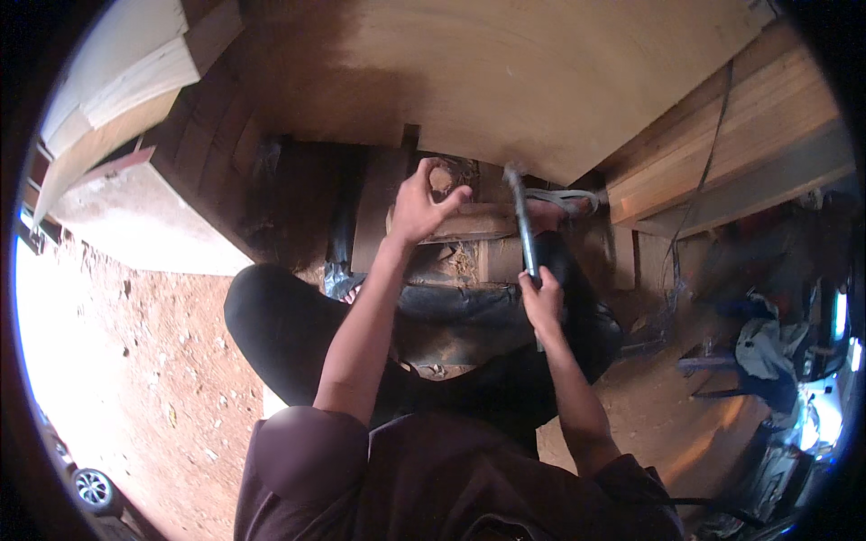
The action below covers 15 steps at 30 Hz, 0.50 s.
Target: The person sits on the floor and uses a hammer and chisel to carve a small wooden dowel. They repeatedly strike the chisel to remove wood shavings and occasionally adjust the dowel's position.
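Note:
My right hand (543,305) is wrapped round the dark grip of a hammer (522,212). The hammer's pale metal shaft points away from me, and its head is smeared by motion near the tall wooden panel. To its left, my left hand (422,207) hovers over a wooden block (469,223), fingers curved and thumb spread apart from them. A round tan piece (441,180) shows in the gap between thumb and fingers; whether they touch it I cannot tell. Wood shavings (462,260) lie on the near side of the block, between my bent knees.
A large plywood panel (505,72) rises just beyond my hands. Wooden boards (722,135) stand at the right, with a dark cable hanging over them. Pale sheets (144,212) lean at the left above reddish ground. Blurred clutter (767,352) lies at the far right.

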Tool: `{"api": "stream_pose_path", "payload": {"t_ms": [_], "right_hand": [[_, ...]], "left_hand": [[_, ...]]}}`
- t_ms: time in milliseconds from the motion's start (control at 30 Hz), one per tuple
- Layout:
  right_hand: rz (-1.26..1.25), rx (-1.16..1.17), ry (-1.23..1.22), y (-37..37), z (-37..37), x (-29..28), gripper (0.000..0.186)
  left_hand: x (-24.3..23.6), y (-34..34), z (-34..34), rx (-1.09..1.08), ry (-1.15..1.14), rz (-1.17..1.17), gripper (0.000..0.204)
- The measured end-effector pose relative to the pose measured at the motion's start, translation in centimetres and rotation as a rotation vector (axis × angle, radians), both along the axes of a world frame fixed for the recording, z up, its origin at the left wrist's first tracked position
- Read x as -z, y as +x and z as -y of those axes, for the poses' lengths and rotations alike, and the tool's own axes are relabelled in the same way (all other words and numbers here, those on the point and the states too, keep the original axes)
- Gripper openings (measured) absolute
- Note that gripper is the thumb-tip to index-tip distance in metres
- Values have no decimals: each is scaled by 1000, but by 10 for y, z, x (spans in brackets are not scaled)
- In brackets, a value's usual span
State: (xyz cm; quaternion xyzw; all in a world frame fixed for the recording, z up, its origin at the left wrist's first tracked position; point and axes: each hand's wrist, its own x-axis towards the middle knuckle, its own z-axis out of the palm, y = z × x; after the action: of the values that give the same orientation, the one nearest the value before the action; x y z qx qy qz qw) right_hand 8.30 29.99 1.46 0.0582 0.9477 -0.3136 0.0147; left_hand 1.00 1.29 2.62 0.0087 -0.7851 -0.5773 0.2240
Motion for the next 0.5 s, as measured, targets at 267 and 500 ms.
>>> {"api": "stream_pose_path", "payload": {"t_ms": [267,500], "right_hand": [[55,-27,24,20,-5,88,42],[-47,-85,-121,18,-3,115,46]], "left_hand": [[-30,-17,5,26,235,52,25],[-38,-27,2,-8,361,93,26]]}}
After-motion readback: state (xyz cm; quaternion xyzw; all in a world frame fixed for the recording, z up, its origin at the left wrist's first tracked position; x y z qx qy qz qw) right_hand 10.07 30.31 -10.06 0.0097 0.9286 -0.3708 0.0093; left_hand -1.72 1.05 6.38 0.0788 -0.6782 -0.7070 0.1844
